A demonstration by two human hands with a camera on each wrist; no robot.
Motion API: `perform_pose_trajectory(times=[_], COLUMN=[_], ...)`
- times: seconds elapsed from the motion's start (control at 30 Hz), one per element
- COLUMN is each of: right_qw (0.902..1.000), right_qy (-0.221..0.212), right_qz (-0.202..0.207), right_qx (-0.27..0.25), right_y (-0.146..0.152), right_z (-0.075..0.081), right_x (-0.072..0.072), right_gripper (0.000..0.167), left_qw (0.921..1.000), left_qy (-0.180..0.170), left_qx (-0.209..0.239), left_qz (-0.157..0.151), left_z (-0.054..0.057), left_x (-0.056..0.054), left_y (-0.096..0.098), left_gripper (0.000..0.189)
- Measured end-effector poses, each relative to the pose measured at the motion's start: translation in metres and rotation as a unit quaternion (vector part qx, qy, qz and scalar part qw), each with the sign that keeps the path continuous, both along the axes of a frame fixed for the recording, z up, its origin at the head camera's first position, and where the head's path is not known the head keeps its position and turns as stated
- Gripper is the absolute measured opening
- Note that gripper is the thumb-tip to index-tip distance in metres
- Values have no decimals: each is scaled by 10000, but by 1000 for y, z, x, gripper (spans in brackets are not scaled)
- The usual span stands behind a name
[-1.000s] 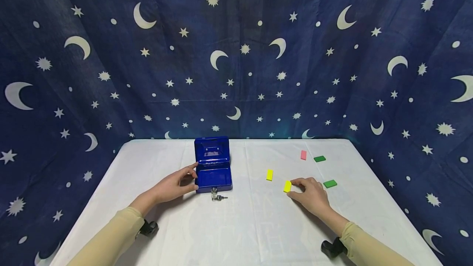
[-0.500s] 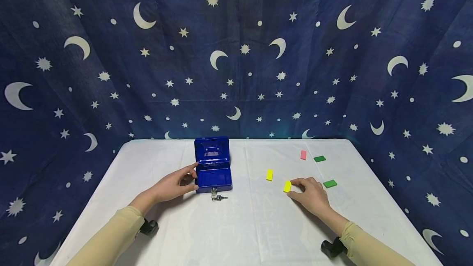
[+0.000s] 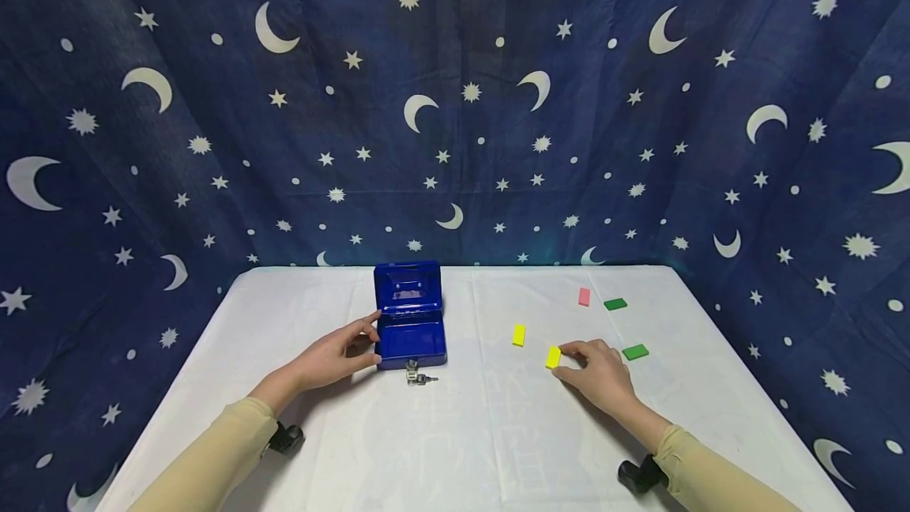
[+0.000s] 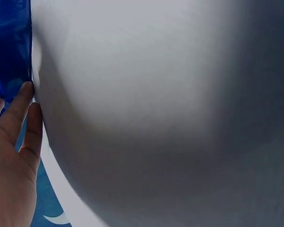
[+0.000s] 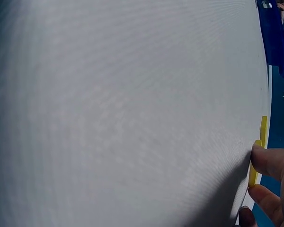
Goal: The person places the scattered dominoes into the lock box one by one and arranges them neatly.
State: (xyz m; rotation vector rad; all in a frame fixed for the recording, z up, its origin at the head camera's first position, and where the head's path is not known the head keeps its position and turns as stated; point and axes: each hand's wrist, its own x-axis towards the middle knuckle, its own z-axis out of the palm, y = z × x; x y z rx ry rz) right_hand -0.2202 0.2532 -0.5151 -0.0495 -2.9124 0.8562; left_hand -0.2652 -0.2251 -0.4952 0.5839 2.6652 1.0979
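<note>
A blue cash box stands with its lid raised, and keys hang from the lock at its front. My left hand rests its fingertips along the box's left side, thumb by the front corner and index finger near the hinge. In the left wrist view, extended fingers meet the blue wall. To the right, my right hand pinches a flat yellow block by its ends, between thumb and finger, low at the white cloth. Another yellow block lies just beyond, towards the box.
Behind the right hand lie a pink block and a green block. A second green block is right beside its knuckles. White cloth covers the table, and a dark blue star-patterned curtain hangs around the back and sides.
</note>
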Motion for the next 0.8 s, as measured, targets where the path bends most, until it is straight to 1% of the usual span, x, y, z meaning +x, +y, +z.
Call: perform_pose_trajectory(times=[0.2,0.47,0.6,0.8], right_qw=[10000,9999,9998,9996], right_qy=[5,-39,-96,-164], right_qz=[4,58,93,159], right_qx=[39,126,166,142], right_y=[0,0,1,-1], right_z=[0,2,2,4], right_x=[-1,-4,-7,-11], right_gripper=[45,45,44,44], left_qw=[10000,9999,9999,9999], left_qy=[-2,-91,-43,52], left_qx=[23,132,61,10], left_qz=[23,-41,-67,-92], left_z=[-1,-2,-1,-2], left_x=[-1,-3,-4,-3], left_y=[0,-1,-1,-2], left_gripper=[34,30,30,30])
